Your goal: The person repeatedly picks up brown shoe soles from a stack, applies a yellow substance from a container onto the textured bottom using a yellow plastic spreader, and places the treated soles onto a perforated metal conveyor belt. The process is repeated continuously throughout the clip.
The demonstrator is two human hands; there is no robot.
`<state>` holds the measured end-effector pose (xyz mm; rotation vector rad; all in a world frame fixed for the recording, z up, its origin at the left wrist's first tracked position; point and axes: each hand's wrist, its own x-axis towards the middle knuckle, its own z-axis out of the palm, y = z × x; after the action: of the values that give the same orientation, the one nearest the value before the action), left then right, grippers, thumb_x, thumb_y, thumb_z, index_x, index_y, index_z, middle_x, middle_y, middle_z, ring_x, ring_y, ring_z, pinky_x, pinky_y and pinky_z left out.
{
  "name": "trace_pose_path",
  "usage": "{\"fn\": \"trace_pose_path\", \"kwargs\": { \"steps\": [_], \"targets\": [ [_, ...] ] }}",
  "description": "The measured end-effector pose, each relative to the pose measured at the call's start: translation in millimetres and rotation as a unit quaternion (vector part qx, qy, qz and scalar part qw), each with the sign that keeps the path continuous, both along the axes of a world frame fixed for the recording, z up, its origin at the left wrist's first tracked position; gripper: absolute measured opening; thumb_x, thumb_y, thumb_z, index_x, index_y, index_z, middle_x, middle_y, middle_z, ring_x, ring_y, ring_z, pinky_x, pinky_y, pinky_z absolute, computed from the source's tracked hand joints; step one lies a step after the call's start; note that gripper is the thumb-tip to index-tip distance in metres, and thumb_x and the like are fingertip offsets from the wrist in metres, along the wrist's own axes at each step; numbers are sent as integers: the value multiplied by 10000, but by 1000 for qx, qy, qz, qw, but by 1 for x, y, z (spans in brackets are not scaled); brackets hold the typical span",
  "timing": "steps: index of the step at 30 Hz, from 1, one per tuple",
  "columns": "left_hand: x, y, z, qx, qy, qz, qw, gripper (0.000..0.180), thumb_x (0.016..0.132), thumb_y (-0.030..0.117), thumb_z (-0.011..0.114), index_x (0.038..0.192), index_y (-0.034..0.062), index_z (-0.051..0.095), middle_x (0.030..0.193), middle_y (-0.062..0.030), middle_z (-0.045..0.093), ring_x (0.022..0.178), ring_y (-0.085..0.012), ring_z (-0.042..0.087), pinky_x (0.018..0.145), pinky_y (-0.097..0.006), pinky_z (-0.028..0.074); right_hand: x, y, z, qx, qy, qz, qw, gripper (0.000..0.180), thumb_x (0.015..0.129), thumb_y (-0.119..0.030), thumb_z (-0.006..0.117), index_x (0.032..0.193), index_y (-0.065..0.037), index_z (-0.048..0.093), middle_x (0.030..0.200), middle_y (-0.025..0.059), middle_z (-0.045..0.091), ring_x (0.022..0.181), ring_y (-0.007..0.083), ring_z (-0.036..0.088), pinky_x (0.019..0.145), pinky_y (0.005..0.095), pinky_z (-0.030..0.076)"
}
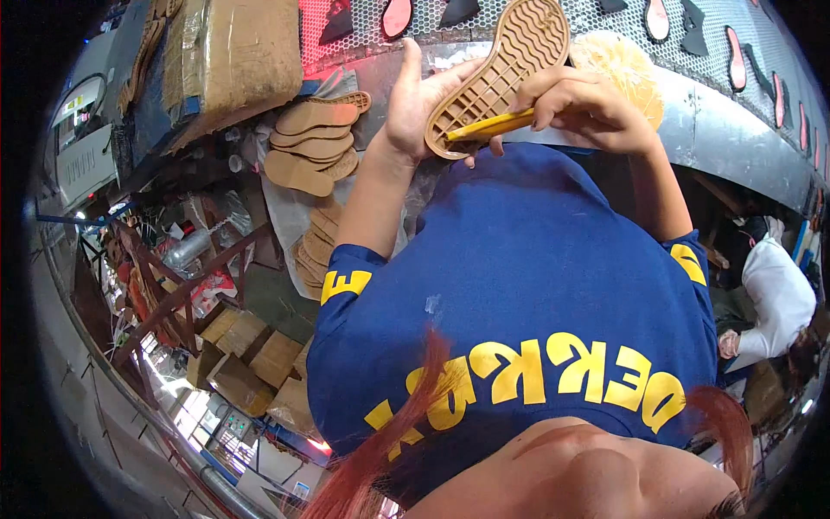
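Note:
A tan shoe sole (525, 54) is held up tilted at the table's edge, its inner side with a grid of ribs and wavy ridges showing. Its lower edge lies across the fingers of my left hand (417, 105), whose thumb points up, away from the sole. My right hand (590, 105) grips a slim yellow stick-like tool (491, 127). The tool's tip reaches into the grid at the sole's rounded lower end; what the tip is like cannot be made out. Just behind my right hand is a rounded, pale yellow thing (624, 76) with stringy strands on it.
Several tan soles (313, 138) lie piled to the left, with more (318, 238) below them. A worn cardboard box (255, 56) stands at the upper left. Beyond the metal edge (735, 143), a mesh belt (584, 26) carries black and pink shoe parts. Someone in white (778, 290) is at the right.

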<state>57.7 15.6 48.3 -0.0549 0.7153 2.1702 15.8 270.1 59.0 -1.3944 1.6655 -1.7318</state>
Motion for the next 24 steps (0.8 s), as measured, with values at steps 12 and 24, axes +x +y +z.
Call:
{"fn": "trace_pose_path", "kwargs": {
  "steps": [12, 24],
  "targets": [
    [1, 14, -25, -67, 135, 304, 941, 532, 1020, 398, 380, 1448, 86, 333, 1285, -243, 544, 1062, -367, 628, 852, -422, 566, 37, 67, -139, 40, -106, -594, 797, 196, 983, -101, 538, 1130, -12, 632, 1078, 84, 660, 943, 170, 621, 870, 322, 492],
    [-4, 11, -36, -217, 435, 339, 805, 791, 767, -57, 731, 1381, 135, 271, 1333, -138, 471, 1307, -303, 444, 1097, -447, 381, 70, 38, -232, 435, 177, -522, 712, 189, 848, -65, 555, 1022, -71, 629, 914, 138, 574, 704, 327, 644, 624, 420, 533]
  ]
}}
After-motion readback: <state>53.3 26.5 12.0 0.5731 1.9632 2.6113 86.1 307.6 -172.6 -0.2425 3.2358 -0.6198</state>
